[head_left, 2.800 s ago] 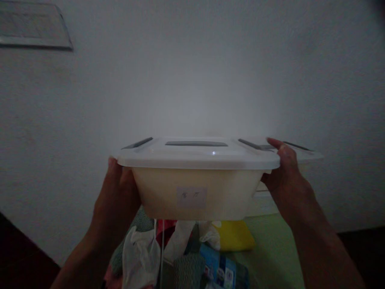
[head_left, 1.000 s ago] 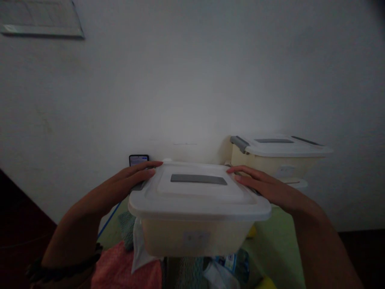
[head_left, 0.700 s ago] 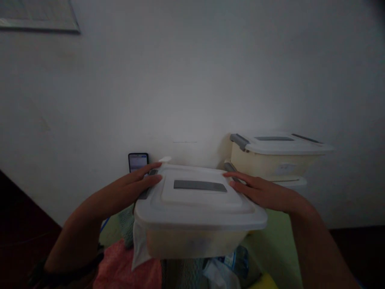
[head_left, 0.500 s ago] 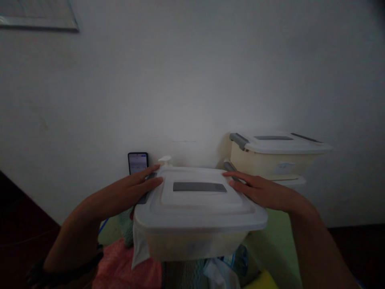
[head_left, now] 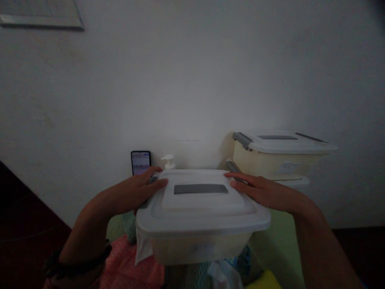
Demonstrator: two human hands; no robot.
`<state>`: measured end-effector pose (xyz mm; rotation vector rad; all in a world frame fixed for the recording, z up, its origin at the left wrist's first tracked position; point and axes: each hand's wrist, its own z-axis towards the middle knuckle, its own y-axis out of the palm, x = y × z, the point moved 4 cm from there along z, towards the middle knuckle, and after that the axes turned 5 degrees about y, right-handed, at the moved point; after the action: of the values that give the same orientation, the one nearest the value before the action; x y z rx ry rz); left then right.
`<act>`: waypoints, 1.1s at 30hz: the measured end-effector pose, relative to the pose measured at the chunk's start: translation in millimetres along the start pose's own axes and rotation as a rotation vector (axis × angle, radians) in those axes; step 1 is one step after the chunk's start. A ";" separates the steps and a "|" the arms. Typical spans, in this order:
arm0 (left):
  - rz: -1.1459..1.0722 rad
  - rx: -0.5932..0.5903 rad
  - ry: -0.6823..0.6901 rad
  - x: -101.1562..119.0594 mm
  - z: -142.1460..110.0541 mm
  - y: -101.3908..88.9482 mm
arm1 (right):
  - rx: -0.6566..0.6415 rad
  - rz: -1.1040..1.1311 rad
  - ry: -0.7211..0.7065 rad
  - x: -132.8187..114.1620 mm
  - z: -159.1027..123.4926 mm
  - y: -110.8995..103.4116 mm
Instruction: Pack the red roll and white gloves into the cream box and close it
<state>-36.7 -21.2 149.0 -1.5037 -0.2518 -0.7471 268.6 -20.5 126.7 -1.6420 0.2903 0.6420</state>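
Observation:
A cream plastic storage box (head_left: 198,247) with a white lid (head_left: 201,212) and grey handle strip rests on a pile of cloth and bags in front of me. My left hand (head_left: 141,190) lies flat on the lid's left edge, fingers stretched over the grey clip. On the lid's right edge my right hand (head_left: 261,190) lies flat too, fingers extended. Neither hand grips anything.
Two more lidded cream boxes (head_left: 279,156) are stacked at the right against the white wall. A phone (head_left: 140,161) leans on the wall beside a pump bottle (head_left: 168,161). Pink cloth (head_left: 129,269) and plastic bags lie under the box on a green surface (head_left: 273,245).
The box came down from chest height, where I held it by its sides, onto the pile. Both hands moved to the lid's top and have stayed there.

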 end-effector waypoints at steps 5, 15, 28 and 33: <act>0.137 -0.160 -0.015 1.2 -2.0 4.9 | 0.060 -0.091 0.060 1.3 -4.6 -5.1; 0.078 -0.182 0.031 -1.5 4.2 7.5 | 0.044 -0.104 0.061 5.1 4.4 -1.4; -0.119 -0.258 -0.037 -12.4 7.8 13.4 | 0.080 -0.168 0.083 -2.3 -0.9 0.8; -0.362 -0.284 -0.070 -21.0 12.2 20.9 | 0.069 -0.204 0.057 -5.6 -2.6 2.4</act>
<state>-36.9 -5.6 120.9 -1.7790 -0.4967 -1.0516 263.4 -24.4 127.9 -1.6002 0.1805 0.4270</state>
